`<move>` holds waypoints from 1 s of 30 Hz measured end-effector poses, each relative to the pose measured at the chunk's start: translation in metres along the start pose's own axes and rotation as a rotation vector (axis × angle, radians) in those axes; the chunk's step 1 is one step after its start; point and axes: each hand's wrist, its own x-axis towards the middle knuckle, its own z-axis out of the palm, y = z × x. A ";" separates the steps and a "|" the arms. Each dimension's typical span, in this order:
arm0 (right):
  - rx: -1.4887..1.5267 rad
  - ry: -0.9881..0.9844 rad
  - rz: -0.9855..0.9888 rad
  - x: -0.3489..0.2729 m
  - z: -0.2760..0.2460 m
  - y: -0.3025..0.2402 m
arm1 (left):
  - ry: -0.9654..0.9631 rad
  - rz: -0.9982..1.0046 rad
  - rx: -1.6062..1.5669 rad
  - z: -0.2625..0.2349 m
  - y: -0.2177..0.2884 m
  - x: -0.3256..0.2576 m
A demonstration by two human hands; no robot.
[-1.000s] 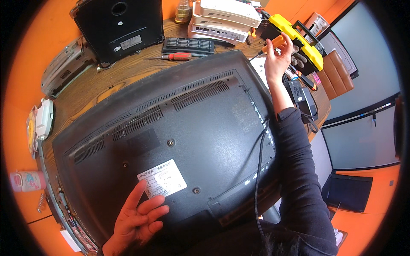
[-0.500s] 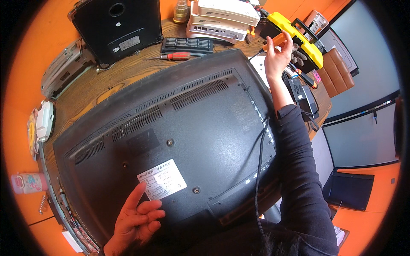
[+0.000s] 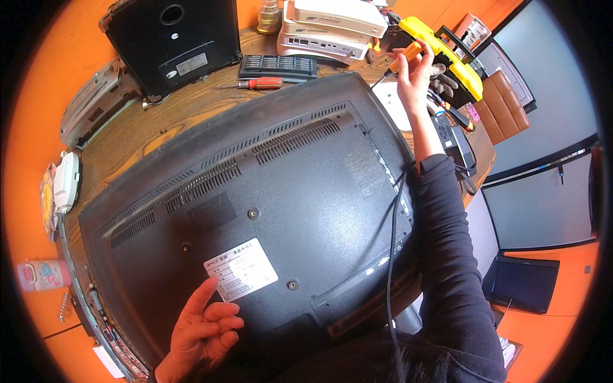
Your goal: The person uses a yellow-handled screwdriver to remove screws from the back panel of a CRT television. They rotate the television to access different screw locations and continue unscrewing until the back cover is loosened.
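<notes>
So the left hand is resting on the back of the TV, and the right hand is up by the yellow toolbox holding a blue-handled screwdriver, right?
Not quite: in the head view the screwdriver in the right hand has an orange handle, not blue. The rest holds: left hand on the TV back, right hand by the yellow toolbox.

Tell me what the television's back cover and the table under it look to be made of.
Television back cover: likely moulded plastic, matte dark grey, judging by its slotted vents, recessed screw holes and dusty, dull sheen. Table: appears to be wood or wood veneer, brown with visible grain lines and a slight gloss; which one cannot be told.
</notes>
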 end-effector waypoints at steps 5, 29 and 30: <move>-0.049 0.009 -0.190 -0.002 0.006 -0.007 | 0.006 0.006 -0.007 -0.002 0.000 0.000; 0.191 -0.151 0.037 0.002 0.003 -0.010 | -0.061 0.008 -0.021 -0.009 0.000 0.001; 0.001 -0.090 -0.117 0.001 0.003 -0.010 | -0.070 0.006 -0.017 -0.010 0.000 0.002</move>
